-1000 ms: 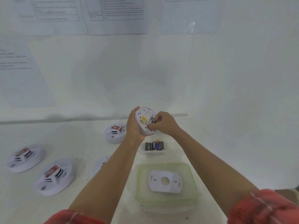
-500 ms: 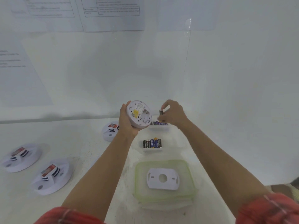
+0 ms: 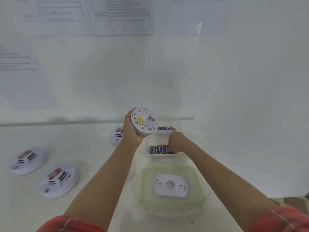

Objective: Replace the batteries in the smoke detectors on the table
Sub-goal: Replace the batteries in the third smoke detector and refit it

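Note:
My left hand (image 3: 132, 131) holds a round white smoke detector (image 3: 144, 122) up above the table, its back with a yellow label and an open battery bay facing me. My right hand (image 3: 178, 141) reaches down into the right end of the near white tray (image 3: 160, 155), fingers pinched on a dark battery beside the row of batteries (image 3: 158, 149); the fingertips are partly hidden. A second tray of batteries (image 3: 166, 128) sits farther back, just behind the held detector.
Three more smoke detectors lie on the table: two at the left (image 3: 28, 159) (image 3: 57, 179) and one behind my left wrist (image 3: 116, 135). A white mounting plate (image 3: 170, 184) rests on a green-rimmed container lid (image 3: 145, 186) in front. A clear panel stands behind.
My right hand left the detector's battery bay with a battery, moved right, then dropped down into the near tray. My left hand tilted the detector slightly and kept it raised.

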Action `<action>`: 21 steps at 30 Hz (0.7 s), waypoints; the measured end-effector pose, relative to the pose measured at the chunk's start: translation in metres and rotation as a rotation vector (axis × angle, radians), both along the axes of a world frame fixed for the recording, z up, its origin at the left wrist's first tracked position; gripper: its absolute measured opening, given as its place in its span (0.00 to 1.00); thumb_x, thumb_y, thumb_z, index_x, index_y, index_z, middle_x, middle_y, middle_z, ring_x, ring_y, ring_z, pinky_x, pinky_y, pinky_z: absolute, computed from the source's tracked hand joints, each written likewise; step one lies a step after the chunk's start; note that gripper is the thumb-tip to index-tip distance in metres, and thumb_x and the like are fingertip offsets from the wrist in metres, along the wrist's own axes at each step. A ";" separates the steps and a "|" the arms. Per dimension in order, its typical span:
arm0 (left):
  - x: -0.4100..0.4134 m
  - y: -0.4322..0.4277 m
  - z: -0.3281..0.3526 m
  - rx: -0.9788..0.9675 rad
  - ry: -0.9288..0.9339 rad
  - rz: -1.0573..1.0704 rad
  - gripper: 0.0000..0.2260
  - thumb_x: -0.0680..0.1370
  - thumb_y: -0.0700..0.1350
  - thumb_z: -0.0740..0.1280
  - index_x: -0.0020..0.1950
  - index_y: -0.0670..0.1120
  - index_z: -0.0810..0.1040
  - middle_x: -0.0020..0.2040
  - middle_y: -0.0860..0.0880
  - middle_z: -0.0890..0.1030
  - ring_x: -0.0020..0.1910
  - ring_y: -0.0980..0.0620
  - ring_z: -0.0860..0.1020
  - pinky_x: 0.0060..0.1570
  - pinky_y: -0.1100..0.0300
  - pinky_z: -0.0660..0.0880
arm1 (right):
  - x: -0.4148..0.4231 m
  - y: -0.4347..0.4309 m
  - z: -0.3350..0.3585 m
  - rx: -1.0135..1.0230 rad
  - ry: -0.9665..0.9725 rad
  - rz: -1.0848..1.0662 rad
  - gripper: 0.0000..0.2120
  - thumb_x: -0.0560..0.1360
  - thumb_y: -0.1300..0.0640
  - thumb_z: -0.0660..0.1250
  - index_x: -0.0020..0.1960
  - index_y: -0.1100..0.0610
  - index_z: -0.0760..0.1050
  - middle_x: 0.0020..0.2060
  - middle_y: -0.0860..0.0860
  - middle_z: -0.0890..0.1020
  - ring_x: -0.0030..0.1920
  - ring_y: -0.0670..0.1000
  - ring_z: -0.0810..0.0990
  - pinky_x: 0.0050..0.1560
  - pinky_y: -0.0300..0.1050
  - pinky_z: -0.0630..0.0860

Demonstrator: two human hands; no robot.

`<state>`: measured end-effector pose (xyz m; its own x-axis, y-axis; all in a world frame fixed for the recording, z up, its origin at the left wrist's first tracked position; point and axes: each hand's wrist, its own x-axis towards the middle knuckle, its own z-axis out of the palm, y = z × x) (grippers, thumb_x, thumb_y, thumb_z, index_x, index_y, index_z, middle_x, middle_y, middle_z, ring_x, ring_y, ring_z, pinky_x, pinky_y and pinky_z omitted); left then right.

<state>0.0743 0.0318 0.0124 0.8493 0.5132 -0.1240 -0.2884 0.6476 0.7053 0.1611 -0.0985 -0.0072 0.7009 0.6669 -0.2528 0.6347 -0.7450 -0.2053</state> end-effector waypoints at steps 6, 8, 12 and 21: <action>-0.003 0.014 -0.002 -0.013 0.027 0.013 0.15 0.79 0.57 0.57 0.50 0.49 0.77 0.52 0.45 0.79 0.52 0.44 0.76 0.51 0.47 0.73 | 0.009 0.001 0.032 0.085 0.097 0.008 0.12 0.75 0.62 0.66 0.56 0.66 0.76 0.51 0.60 0.82 0.35 0.51 0.78 0.48 0.46 0.79; -0.003 0.020 -0.001 -0.023 0.030 0.026 0.14 0.79 0.56 0.56 0.50 0.49 0.77 0.51 0.45 0.79 0.51 0.44 0.76 0.52 0.47 0.72 | 0.019 0.009 0.046 0.213 0.054 -0.019 0.08 0.73 0.65 0.66 0.52 0.65 0.78 0.51 0.58 0.82 0.35 0.51 0.78 0.42 0.44 0.78; 0.003 0.030 0.001 -0.038 0.032 0.050 0.14 0.79 0.56 0.57 0.52 0.49 0.77 0.51 0.45 0.79 0.50 0.45 0.77 0.54 0.48 0.71 | 0.039 0.036 0.051 0.291 -0.034 -0.032 0.09 0.72 0.63 0.67 0.52 0.61 0.79 0.53 0.56 0.82 0.42 0.53 0.77 0.46 0.43 0.75; 0.018 0.051 -0.004 -0.035 0.033 0.060 0.14 0.79 0.54 0.57 0.52 0.47 0.78 0.48 0.45 0.81 0.49 0.45 0.77 0.52 0.50 0.73 | 0.071 0.080 0.023 -0.072 0.011 0.183 0.20 0.71 0.55 0.70 0.60 0.62 0.74 0.61 0.56 0.76 0.59 0.57 0.76 0.59 0.50 0.74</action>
